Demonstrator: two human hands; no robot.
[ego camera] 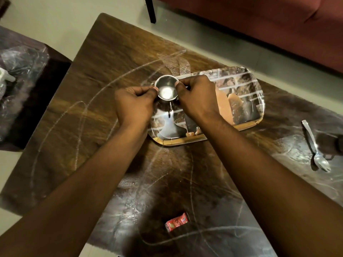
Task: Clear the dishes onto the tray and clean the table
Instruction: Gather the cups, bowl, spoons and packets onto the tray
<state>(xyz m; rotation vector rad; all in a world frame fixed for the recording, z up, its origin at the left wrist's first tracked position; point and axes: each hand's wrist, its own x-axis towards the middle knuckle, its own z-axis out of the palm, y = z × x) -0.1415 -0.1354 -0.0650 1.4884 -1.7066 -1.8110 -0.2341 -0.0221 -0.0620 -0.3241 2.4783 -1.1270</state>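
Left hand (135, 102) and right hand (194, 97) fingers (181, 84) pinch the steel cup (165, 89) by its rim above the tray (185, 142); next, lower it flat and release.

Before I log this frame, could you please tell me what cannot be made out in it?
Head view: whether the cup rests on the tray or hangs above it; the left hand, the right hand and the cup itself hide its base.
Head view: the dark thing beside the spoon, cut off by the right edge.
Head view: the print on the red packet, too small and blurred.
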